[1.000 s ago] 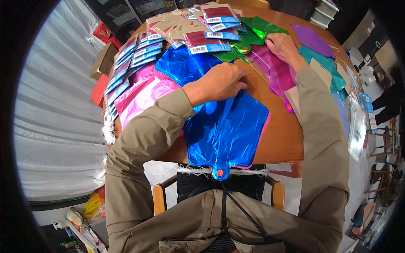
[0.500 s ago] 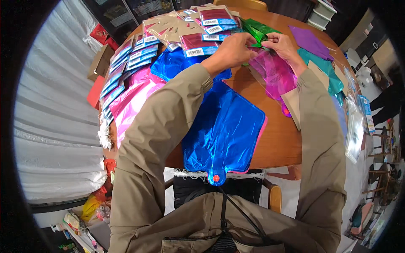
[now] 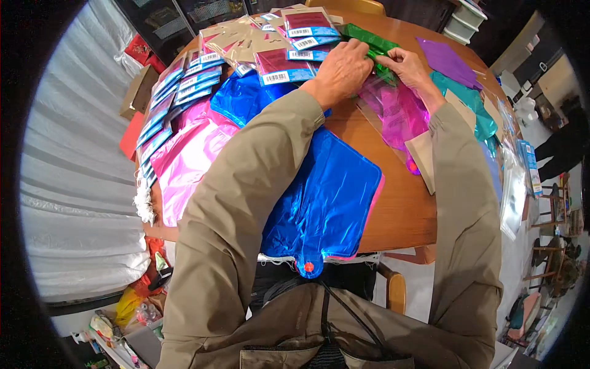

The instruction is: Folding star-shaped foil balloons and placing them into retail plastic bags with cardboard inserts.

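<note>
Foil piece in blue (image 3: 329, 197) lies nearest on the wooden table (image 3: 402, 218), its round tab with a red dot hanging at the near edge and a pink rim showing along its right side. To the left, a pink sheet (image 3: 190, 154) is spread; to the right, a brown card (image 3: 423, 158) lies beside a magenta foil piece (image 3: 401, 117). Farther off, a green foil piece (image 3: 369, 38) lies between and beneath the fingertips of both hands, reaching past them on the far side. The right hand (image 3: 410, 69) pinches it narrowly between thumb and forefinger; the left hand (image 3: 341, 69) curls over it, and whether it grips I cannot tell. Packets with blue bands (image 3: 283, 65) are piled just left of that hand, and a purple sheet (image 3: 448, 61) lies far right
</note>
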A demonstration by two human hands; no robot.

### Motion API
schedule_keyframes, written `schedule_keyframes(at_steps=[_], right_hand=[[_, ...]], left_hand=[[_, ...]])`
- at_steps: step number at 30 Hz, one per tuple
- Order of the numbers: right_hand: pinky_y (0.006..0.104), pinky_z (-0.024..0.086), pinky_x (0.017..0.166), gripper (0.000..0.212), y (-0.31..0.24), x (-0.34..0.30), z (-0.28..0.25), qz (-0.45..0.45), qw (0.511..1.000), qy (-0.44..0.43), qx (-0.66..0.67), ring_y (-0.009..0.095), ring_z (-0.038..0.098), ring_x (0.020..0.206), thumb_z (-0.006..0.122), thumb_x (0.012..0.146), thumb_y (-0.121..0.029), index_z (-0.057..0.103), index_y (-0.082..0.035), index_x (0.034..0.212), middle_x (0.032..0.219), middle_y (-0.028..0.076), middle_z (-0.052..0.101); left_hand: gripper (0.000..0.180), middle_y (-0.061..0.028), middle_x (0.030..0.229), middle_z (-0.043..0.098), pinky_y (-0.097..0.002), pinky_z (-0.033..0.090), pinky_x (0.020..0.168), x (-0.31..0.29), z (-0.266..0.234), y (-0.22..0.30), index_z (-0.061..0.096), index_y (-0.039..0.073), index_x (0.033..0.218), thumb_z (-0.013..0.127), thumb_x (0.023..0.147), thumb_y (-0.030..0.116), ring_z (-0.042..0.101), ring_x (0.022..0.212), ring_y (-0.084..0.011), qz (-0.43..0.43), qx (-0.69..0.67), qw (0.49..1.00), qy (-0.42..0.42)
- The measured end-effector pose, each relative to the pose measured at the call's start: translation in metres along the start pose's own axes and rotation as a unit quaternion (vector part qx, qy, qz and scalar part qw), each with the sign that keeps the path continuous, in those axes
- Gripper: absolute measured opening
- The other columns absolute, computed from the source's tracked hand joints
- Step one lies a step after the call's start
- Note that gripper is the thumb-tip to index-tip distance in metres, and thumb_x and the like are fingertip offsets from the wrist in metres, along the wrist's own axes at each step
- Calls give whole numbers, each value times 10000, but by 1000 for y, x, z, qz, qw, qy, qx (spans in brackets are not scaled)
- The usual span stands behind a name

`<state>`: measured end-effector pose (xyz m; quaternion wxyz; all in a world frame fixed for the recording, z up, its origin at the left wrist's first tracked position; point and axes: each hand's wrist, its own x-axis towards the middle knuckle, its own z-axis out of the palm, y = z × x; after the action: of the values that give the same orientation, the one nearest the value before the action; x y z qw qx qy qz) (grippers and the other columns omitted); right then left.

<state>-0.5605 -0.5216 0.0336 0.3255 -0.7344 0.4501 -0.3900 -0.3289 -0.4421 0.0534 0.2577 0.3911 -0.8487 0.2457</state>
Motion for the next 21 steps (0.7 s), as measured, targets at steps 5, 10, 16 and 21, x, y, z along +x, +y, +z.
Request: schedule_keyframes(at_steps=[5,10,16,21], right_hand=[[198,426,679,186,4,4,-8,42,997,-17,66,60,553,738,807,1013,-223,747,-55,964,832,-26,666],[189,423,689,182,13,7,-8,57,995,-18,85,49,560,755,758,1056,-228,761,-47,1038,869,-29,676],[248,523,757,266,11,16,-19,59,995,53,59,99,657,837,729,1059,-267,808,-40,1172,995,26,776],[366,568,920,325,-10,65,-36,29,980,197,-16,250,711,1015,698,1036,-216,774,2,1266,1145,131,797]], left_hand=[[163,-127,1069,714,-415,527,937,1,7,3,713,94,1066,662,912,105,660,1022,-319,13,-32,996,82],[192,-134,996,728,-409,526,922,18,18,10,701,79,1109,645,934,131,694,938,-336,-35,-56,998,-2],[221,-180,967,773,-465,561,829,9,52,-8,755,98,1077,593,1007,231,695,899,-388,-16,14,996,-81],[219,-162,915,756,-462,512,933,-7,72,-30,710,87,1072,595,995,257,726,902,-365,-36,31,993,-107]])
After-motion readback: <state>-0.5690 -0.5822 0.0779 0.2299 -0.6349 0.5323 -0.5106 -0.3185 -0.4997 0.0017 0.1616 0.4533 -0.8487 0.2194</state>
